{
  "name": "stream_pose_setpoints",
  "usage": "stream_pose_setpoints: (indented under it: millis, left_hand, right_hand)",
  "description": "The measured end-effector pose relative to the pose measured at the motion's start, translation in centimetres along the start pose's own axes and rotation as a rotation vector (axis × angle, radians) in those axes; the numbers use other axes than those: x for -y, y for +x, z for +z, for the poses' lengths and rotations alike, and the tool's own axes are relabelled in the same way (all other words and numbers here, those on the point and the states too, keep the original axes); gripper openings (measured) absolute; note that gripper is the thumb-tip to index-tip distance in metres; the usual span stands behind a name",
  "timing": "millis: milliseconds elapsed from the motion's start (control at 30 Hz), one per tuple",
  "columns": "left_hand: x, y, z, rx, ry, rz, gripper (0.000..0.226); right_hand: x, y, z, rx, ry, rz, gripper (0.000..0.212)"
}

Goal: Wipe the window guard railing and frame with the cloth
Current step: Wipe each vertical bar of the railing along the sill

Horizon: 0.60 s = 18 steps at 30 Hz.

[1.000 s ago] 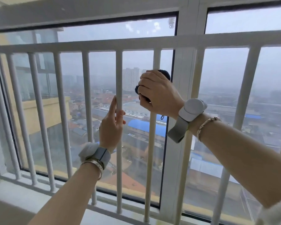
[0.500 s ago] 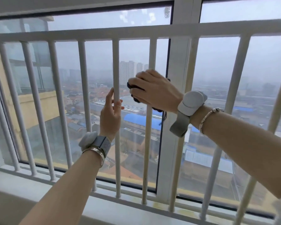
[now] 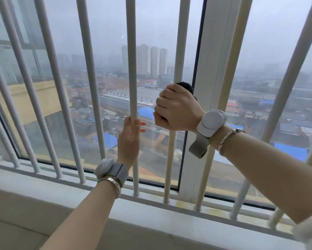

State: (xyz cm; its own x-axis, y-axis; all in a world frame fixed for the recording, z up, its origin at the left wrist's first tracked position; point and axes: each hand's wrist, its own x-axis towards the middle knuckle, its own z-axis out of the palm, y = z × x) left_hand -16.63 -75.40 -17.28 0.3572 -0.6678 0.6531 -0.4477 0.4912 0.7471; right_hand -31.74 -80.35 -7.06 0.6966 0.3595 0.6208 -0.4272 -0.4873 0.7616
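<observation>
A white window guard railing (image 3: 90, 73) of upright bars stands in front of the glass. My right hand (image 3: 177, 110) grips a dark cloth (image 3: 186, 86) wrapped around one bar (image 3: 179, 51), about halfway up; only a bit of cloth shows above my knuckles. My left hand (image 3: 131, 136) rests against the neighbouring bar (image 3: 131, 69) to the left, fingers fairly straight along it, thumb on the near side. The white window frame post (image 3: 214, 69) rises just right of the cloth.
The railing's bottom rail (image 3: 151, 199) runs above a pale sill (image 3: 79, 201). More bars (image 3: 285, 87) continue to the right and left. Behind the glass lies a hazy city far below. Both wrists carry grey strapped devices and bracelets.
My right hand has slid the cloth down the bar from near the upper part to mid-height. The view has tipped down, so the top rail is out of sight. My left hand stays on its bar.
</observation>
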Motion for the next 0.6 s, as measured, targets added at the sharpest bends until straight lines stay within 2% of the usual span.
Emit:
stream_pose_setpoints:
  millis: [200,400,600]
  left_hand:
    - [2.0,-1.7,0.5,-0.007,-0.052,-0.015,0.015]
    - [4.9,-4.1,0.8,0.008,-0.028,-0.056,0.029]
    - [6.7,-5.8,1.0,0.042,-0.002,-0.059,0.025]
  right_hand:
    - [4.7,-3.8,1.1,0.039,0.035,-0.016,0.035]
    - [9.8,-7.7,1.8,0.133,0.061,0.043,0.032]
    - [15.8,-11.8,1.5,0.339,0.097,0.115,0.028]
